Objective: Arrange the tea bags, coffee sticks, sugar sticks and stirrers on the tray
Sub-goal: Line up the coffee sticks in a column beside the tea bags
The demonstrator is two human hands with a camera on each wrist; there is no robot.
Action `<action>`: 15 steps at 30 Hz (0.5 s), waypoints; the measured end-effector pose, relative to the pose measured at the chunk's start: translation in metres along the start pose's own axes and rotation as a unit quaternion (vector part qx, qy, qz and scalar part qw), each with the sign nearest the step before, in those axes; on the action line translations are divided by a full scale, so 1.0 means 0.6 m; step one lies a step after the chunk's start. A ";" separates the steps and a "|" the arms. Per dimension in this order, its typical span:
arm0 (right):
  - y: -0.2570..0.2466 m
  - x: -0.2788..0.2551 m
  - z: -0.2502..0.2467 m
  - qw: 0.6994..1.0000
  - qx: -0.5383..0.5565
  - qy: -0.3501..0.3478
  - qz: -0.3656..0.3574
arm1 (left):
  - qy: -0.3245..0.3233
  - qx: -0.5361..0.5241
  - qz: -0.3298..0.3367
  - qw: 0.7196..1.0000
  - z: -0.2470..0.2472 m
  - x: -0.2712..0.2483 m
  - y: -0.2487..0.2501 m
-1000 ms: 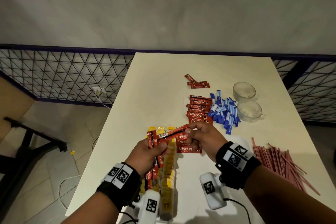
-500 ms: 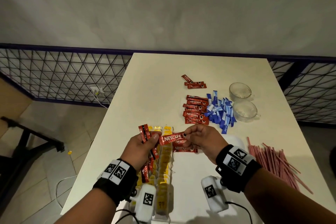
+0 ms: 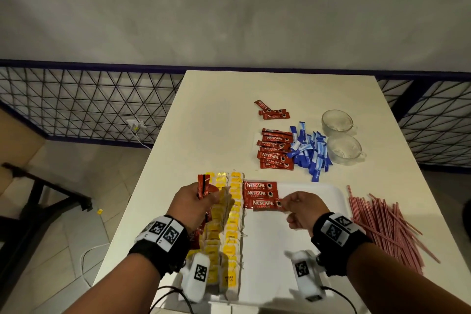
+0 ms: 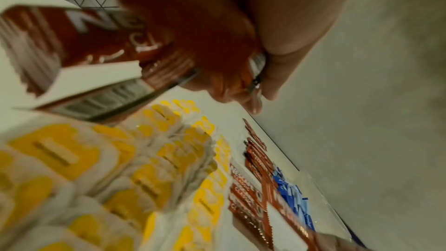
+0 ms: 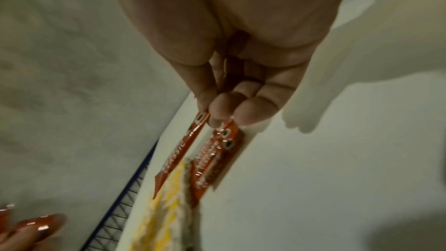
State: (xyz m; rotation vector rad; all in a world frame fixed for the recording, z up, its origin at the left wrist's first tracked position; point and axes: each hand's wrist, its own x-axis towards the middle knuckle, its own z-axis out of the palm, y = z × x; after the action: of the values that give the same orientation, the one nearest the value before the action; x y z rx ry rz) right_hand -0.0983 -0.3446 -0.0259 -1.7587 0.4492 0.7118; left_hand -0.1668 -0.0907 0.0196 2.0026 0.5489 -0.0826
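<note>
Red coffee stick (image 3: 265,204) pinched at its 3 o'clock end by right hand (image 3: 302,209), over white tray (image 3: 328,192). Left hand (image 3: 193,201), at 9 o'clock, fingers clamped on red stick bundle (image 3: 203,186); yellow tea bags (image 3: 230,227) between.

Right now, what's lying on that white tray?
On the white tray lie rows of yellow tea bags and two red coffee sticks, with a third coffee stick pinched by the right hand. The left hand and both wrists cover part of the tray.

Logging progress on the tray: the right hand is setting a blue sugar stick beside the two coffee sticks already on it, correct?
Not quite. The head view shows the right hand pinching a red coffee stick, not a sugar stick; the rest stands.
</note>
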 end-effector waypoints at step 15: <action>0.025 0.025 0.048 0.947 -0.313 0.071 0.010 | -0.011 -0.022 -0.044 0.999 -0.041 -0.030 -0.038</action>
State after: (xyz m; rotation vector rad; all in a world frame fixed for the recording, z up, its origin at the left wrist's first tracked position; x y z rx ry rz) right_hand -0.1032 -0.3205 -0.0522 -2.4182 0.3580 0.7991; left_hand -0.1967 -0.0674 0.0180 1.9327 0.6198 -0.1466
